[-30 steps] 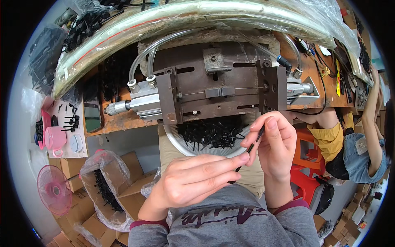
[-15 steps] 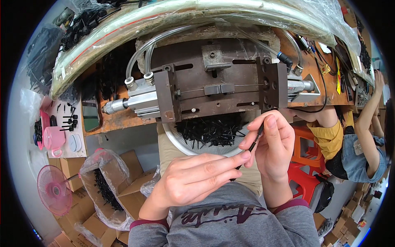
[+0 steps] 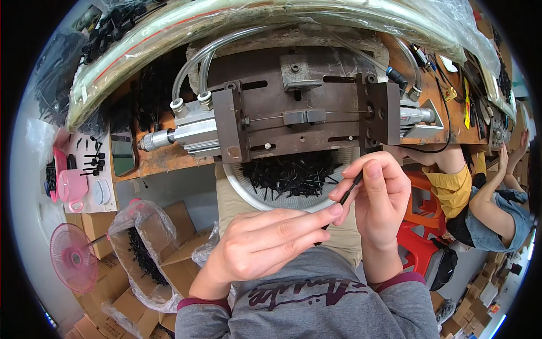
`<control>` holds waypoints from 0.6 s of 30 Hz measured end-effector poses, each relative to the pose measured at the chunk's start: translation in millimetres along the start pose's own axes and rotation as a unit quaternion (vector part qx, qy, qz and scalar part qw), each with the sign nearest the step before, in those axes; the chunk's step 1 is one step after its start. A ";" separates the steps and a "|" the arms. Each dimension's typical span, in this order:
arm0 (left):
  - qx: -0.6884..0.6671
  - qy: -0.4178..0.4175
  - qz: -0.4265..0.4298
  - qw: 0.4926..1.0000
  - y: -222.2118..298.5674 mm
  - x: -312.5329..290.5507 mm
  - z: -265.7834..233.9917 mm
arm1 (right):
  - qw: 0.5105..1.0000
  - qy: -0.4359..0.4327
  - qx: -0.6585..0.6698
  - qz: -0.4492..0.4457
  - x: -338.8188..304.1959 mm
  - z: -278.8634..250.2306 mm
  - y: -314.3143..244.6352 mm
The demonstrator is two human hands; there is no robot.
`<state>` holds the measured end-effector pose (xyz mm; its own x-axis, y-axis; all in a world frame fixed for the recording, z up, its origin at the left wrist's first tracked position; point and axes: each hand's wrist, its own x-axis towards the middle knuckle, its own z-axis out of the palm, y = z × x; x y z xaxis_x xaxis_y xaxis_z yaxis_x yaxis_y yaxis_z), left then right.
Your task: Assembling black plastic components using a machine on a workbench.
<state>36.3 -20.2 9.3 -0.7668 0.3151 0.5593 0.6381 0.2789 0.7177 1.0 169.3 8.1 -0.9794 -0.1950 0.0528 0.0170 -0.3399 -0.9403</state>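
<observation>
Both my hands are raised close together over my lap, in front of a basin. My right hand (image 3: pixel 384 198) pinches a thin black rod-like part (image 3: pixel 351 188) between thumb and fingertips, tilted with its upper end to the right. My left hand (image 3: pixel 262 243) is closed, its fingers pressed together and its fingertips touching the right fingers. Black bits show at the lower edge of the left fingers; whether they belong to the same rod I cannot tell. Behind the hands, a white basin (image 3: pixel 240 189) holds a heap of black parts (image 3: pixel 291 175).
A brown metal fixture (image 3: pixel 265 96) with air cylinders (image 3: pixel 195 133) and clear hoses (image 3: pixel 189 65) stands on the wooden bench. To the left are a pink fan (image 3: pixel 75 257), a pink cup (image 3: pixel 72 186) and a plastic-lined box (image 3: pixel 141 254). A person (image 3: pixel 491 209) sits at right beside red stools (image 3: pixel 415 248).
My hands keep almost the same pose and grip; the right hand sits slightly further right. The view has shifted a little. The person at right has lowered an arm.
</observation>
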 end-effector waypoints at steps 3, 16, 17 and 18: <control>-0.003 -0.006 -0.002 1.000 0.7 0.3 -0.2 | 1.000 -0.002 -0.007 -0.002 -0.7 1.0 -0.1; 0.001 -0.008 0.004 1.000 -0.9 -0.1 0.2 | 1.000 -0.012 -0.003 0.010 -3.0 4.6 -0.2; 0.001 -0.006 0.006 1.000 -1.7 -0.5 0.2 | 1.000 -0.013 -0.003 0.010 -2.8 5.0 -0.3; 0.001 -0.004 0.009 1.000 -1.9 -0.6 0.5 | 1.000 -0.014 -0.002 0.010 -2.7 4.9 -0.3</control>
<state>35.6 -20.5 7.3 -0.7549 0.3279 0.5680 0.6515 0.2758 0.7067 4.6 165.4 9.9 -0.9727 -0.2279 0.0445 0.0349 -0.3330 -0.9423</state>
